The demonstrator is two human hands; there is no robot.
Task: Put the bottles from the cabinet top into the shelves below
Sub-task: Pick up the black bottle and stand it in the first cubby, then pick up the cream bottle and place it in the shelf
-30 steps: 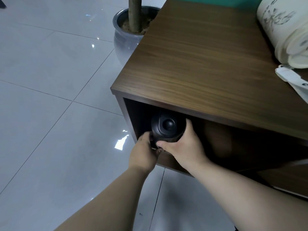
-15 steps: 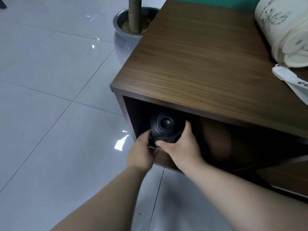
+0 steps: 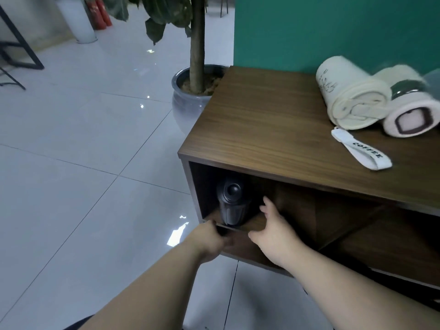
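Two bare forearms are being extended forward from the bottom of the view toward a low wooden cabinet (image 3: 273,129). The left hand (image 3: 209,241) is being held at the front lip of the upper shelf (image 3: 254,223), fingers curled loosely inward with nothing held in them, though whether the lip is being touched cannot be told. The right hand (image 3: 273,231) is being held open just in front of the same shelf, fingers spread and empty, a little apart from the bottle. A dark bottle (image 3: 232,202) is being shown standing upright inside the leftmost compartment, on the shelf board, close to the left wall, its rounded lid facing the camera; neither hand is touching it. Further right, more shelf compartments are being shown in shadow, their contents too dark to be made out. On the cabinet top, toward the right, a white strap printed COFFEE (image 3: 362,152) is being shown lying flat, and behind it two cream-coloured bottles (image 3: 352,98) (image 3: 412,108) are being shown lying on their sides, touching each other. Beyond the cabinet's far left corner, a grey plant pot (image 3: 188,103) with a thin trunk is being shown on a pale tiled floor (image 3: 71,163), and a green wall (image 3: 333,32) is being shown behind the cabinet.
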